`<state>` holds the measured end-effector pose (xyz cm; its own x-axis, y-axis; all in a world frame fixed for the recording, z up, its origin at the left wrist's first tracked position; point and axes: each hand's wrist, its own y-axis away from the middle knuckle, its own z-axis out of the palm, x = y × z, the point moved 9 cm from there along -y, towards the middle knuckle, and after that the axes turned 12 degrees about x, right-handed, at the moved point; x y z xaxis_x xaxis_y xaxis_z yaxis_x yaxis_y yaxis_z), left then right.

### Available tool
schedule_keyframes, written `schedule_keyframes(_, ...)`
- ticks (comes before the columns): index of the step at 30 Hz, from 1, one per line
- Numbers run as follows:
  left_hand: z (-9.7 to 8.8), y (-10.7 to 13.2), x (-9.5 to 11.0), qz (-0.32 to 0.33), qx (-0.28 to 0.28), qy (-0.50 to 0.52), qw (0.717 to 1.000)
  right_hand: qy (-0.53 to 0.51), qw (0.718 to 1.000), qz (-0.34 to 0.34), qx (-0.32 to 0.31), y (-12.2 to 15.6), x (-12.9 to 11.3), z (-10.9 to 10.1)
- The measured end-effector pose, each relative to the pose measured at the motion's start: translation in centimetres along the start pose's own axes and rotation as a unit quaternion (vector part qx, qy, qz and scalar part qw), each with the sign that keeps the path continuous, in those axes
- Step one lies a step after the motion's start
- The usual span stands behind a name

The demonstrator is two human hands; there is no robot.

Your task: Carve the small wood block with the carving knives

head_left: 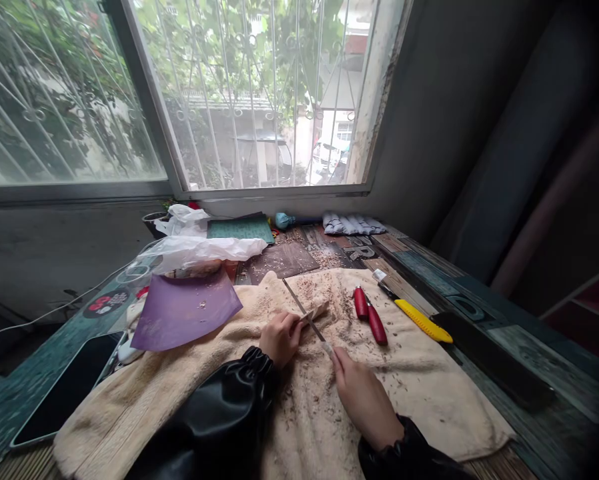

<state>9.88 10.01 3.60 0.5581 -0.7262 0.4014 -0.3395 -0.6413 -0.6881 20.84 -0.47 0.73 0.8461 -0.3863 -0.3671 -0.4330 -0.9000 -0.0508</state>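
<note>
My left hand (280, 340) is closed around a small pale piece of wood (320, 310), its tip pointing right. In my right hand (363, 393) is a thin metal file (296, 296), gripped at its near end. The file runs up and to the left, crossing over the wood close to my left fingertips. Beneath both hands lies a beige towel (419, 407) strewn with wood shavings. Two red-handled tools (376, 325) rest on the towel, right of the wood; their blades are hard to make out. A yellow-handled tool (419, 319) lies farther right.
A purple sheet (184, 313) and a dark-screened tablet (72, 387) lie on the left. Behind are a white plastic bag (209, 250), a green mat (242, 229) and a folded cloth (353, 224). A long black object (494, 363) lies right. A barred window backs the table.
</note>
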Motion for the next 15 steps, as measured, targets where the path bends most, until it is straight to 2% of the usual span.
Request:
schedule_keyframes(4, 0.1, 0.2, 0.3, 0.028, 0.004, 0.017, 0.999, 0.011, 1.0, 0.007, 0.003, 0.4, 0.3, -0.1)
schedule_keyframes(10, 0.2, 0.4, 0.6, 0.061, 0.006, 0.035, 0.997, 0.015, 1.0, 0.002, 0.025, -2.1, -1.7, 0.0)
schedule_keyframes(15, 0.2, 0.3, 0.6, 0.034, 0.003, 0.008, 0.999, 0.007, 1.0, -0.004, 0.028, -2.3, -2.3, 0.2)
